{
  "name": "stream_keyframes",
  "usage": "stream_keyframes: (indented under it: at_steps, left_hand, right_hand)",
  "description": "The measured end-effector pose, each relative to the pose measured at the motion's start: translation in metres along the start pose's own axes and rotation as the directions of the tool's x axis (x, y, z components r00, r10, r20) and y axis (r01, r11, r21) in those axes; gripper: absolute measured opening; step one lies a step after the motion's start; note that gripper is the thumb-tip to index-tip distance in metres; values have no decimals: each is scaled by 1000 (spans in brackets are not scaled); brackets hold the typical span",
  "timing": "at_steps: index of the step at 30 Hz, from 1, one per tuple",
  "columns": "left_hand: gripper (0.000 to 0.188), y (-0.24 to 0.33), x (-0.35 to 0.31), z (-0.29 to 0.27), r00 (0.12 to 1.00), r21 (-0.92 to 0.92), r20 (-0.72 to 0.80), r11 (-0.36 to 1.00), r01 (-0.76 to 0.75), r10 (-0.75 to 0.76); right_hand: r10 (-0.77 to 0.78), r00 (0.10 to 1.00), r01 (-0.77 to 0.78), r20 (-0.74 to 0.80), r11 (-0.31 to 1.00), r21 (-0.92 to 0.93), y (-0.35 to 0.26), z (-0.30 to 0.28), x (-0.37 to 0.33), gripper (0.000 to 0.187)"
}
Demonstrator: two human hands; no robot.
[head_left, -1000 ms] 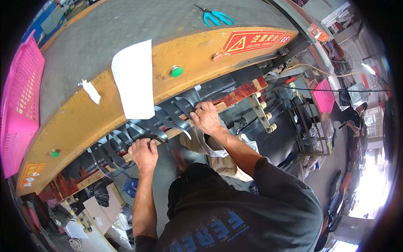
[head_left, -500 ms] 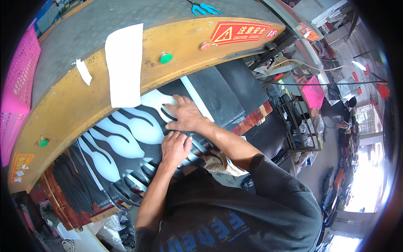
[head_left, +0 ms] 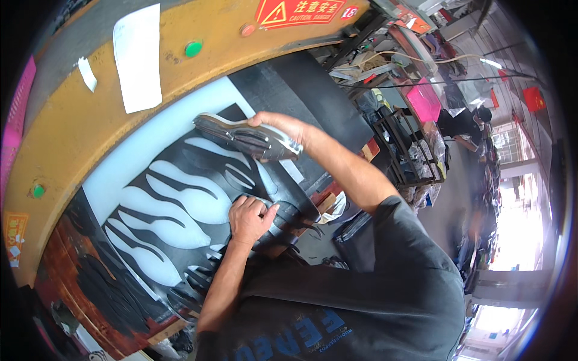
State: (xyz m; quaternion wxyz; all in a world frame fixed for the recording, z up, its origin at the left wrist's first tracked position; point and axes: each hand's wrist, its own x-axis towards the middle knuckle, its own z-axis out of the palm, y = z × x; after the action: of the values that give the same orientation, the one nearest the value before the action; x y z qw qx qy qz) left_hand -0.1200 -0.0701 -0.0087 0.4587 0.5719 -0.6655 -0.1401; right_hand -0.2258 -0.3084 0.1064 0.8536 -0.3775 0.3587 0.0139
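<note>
My right hand (head_left: 278,135) grips a metal-edged cutting die (head_left: 244,137), long and curved like a shoe sole. The die is tilted over the far right part of a black sheet (head_left: 180,147). Long curved openings in that sheet show a white surface (head_left: 201,207) beneath. My left hand (head_left: 248,220) rests on the sheet's near right part, with fingers curled together and the thumb apart. Its fingertips are hidden, so what they hold, if anything, cannot be made out. Narrow black strips (head_left: 195,280) hang at the near edge.
A yellow machine beam (head_left: 72,141) with a green button (head_left: 192,49) and a taped white paper (head_left: 138,60) spans the far side. Black cut pieces (head_left: 108,292) lie at left on a reddish-brown board. At right stand a metal rack (head_left: 409,147) and a pink basket (head_left: 424,99); another person (head_left: 463,123) is beyond.
My right hand lay spread over a white shape by the beam; now it holds the die raised above the sheet. My left hand stays on the sheet. The view has shifted.
</note>
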Motion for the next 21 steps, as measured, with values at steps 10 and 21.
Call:
stream_keyframes:
  at_steps: [10, 21]
  left_hand:
    - [24, -4, -2, -10, 951, 83, -75, 949, 304, -298]
    - [28, -57, -12, 8, 961, 272, -140, 924, 270, -240]
  right_hand:
    - [-225, 974, 185, 15, 838, 513, 65, 7, 15, 60]
    - [-501, 643, 551, -578, 828, -105, 53, -63, -203, 61]
